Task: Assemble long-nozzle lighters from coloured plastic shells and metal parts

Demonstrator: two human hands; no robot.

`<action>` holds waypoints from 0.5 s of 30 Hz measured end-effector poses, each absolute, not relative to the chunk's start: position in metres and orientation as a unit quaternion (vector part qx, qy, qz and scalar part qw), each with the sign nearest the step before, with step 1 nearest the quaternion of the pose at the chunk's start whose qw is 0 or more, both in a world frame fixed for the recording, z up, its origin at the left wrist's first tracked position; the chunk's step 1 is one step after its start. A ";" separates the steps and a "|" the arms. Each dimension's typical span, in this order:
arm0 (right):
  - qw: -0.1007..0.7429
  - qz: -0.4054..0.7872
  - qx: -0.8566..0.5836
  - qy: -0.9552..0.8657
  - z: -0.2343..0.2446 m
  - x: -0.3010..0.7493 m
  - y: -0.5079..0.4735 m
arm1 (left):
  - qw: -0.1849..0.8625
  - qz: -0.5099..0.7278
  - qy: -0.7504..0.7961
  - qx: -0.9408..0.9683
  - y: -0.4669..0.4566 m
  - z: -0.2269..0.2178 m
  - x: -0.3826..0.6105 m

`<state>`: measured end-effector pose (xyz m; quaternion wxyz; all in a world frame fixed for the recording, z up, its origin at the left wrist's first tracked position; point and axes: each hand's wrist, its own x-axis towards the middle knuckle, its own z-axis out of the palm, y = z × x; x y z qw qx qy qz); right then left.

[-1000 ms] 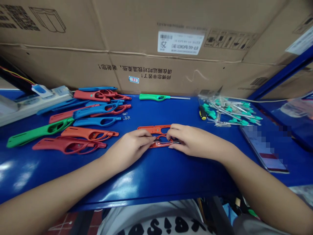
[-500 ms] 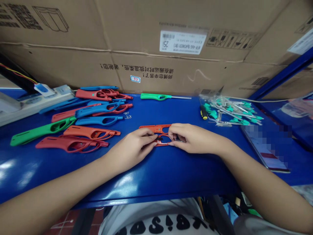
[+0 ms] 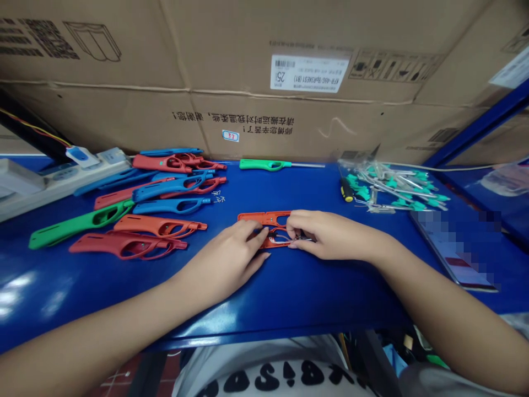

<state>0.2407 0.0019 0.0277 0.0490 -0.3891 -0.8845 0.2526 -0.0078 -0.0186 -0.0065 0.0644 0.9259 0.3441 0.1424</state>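
Two orange lighter shell halves lie on the blue table, one behind the other. The far half (image 3: 259, 216) shows its inner side. Across the near half (image 3: 276, 245) run thin pale and dark wires (image 3: 281, 239) by the trigger opening. My left hand (image 3: 235, 248) rests at this half's left end, index finger pressing by a small black part (image 3: 273, 232), thumb apart on the table side. My right hand (image 3: 322, 234) is closed round its right end, thumb and fingers pinched; a dark piece shows under the palm. Its fingertips partly hide what they grip.
Red, blue, orange and green lighter shells (image 3: 128, 242) lie at left beside a power strip (image 3: 74, 182). Several tiny metal bits (image 3: 218, 197) are near them. A finished green lighter (image 3: 264, 164) lies behind. At right are metal tubes with teal parts (image 3: 392, 184), a screwdriver (image 3: 346, 189) and a phone (image 3: 454, 253).
My left thumb has come away from the near shell half, opening a gap to the index finger. My right hand keeps its pinch at the right end. The view has shifted slightly.
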 end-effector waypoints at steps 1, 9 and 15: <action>0.049 0.252 -0.388 -0.885 0.027 0.241 0.002 | 0.051 0.136 0.347 0.927 -0.020 -0.005 -0.007; 0.041 0.238 -0.393 -0.887 0.030 0.242 0.001 | -0.027 0.082 0.361 0.929 -0.027 0.005 -0.003; 0.038 0.232 -0.390 -0.891 0.030 0.241 0.000 | -0.054 0.076 0.360 0.928 -0.027 0.005 -0.004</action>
